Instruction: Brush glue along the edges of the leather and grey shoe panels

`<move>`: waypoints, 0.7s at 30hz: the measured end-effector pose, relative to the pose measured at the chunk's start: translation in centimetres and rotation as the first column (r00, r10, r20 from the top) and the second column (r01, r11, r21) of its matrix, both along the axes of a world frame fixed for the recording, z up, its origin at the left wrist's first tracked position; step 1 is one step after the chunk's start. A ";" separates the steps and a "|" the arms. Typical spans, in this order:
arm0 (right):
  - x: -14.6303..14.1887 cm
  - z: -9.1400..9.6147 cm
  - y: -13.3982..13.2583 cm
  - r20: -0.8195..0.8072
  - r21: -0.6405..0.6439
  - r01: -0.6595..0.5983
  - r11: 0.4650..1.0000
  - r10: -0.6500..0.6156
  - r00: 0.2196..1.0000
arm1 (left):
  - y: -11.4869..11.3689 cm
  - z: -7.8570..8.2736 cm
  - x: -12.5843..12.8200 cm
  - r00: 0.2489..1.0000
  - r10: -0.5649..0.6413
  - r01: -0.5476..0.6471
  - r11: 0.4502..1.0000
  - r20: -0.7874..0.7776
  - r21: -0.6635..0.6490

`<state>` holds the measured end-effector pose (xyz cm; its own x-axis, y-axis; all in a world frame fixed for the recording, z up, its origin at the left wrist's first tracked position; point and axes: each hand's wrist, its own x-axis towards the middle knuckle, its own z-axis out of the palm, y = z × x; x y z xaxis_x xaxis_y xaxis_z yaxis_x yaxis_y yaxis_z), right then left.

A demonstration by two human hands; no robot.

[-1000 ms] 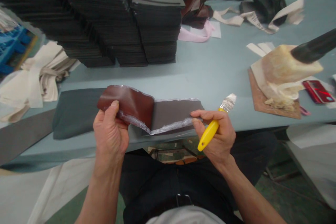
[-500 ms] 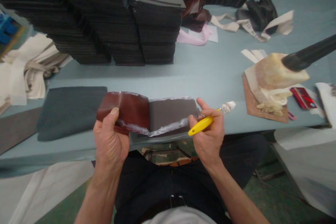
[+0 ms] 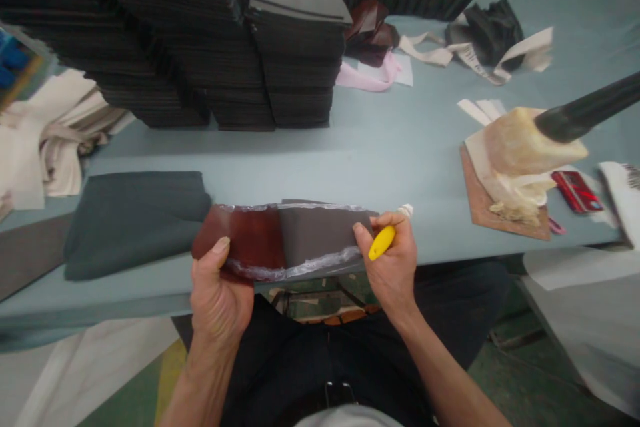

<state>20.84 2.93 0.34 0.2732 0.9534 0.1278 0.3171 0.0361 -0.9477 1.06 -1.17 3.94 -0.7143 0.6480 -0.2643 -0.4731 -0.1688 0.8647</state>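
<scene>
Between my hands is a leather piece [image 3: 254,235], reddish-brown on the left and joined to a grey-brown panel [image 3: 315,232] on the right. Whitish glue-like streaks run along its upper and lower edges. My left hand [image 3: 223,293] is closed on the brown end, thumb on top. At the grey end, my right hand [image 3: 393,263] pinches the panel's edge with its thumb. That same hand also keeps hold of a brush with a yellow handle [image 3: 382,243]. The brush's white-coated bristles [image 3: 406,210] poke out past the fingers.
Tall stacks of dark sheets [image 3: 300,67] stand at the back. A folded dark green cloth [image 3: 135,223] lies left on the table [image 3: 390,160]. To the right, a glue-crusted container [image 3: 525,143] with a black handle sits on a brown board [image 3: 473,197], beside a red packet [image 3: 577,191].
My right thumb has come down onto the grey panel's edge, and the brush has turned in my fingers. The leather piece sits slightly lower and flatter, with both hands gripping its ends.
</scene>
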 end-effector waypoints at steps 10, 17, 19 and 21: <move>0.2 -0.5 -0.1 0.032 -0.017 0.003 1.000 -0.002 0.999 | -0.2 0.2 -1.4 0.996 0.045 -0.043 0.999 -0.074 0.031; 0.3 -0.5 -0.3 0.032 -0.022 0.003 1.000 -0.003 0.999 | -0.2 0.1 -3.1 0.988 0.110 -0.108 0.994 -0.106 0.025; 0.3 -0.5 -0.4 0.031 -0.015 0.002 1.000 -0.002 1.000 | -0.3 0.1 -3.1 0.988 0.116 -0.115 0.993 -0.102 0.019; 0.2 -0.4 -0.4 0.032 -0.005 0.007 1.000 -0.007 0.999 | -0.4 0.2 -3.0 0.991 0.108 -0.107 0.994 -0.085 0.018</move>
<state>21.02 2.49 -0.10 0.2760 0.9521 0.1320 0.3475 0.0292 -0.9372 -1.94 -1.55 4.09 -0.7993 0.5696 -0.1913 -0.3763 -0.2264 0.8984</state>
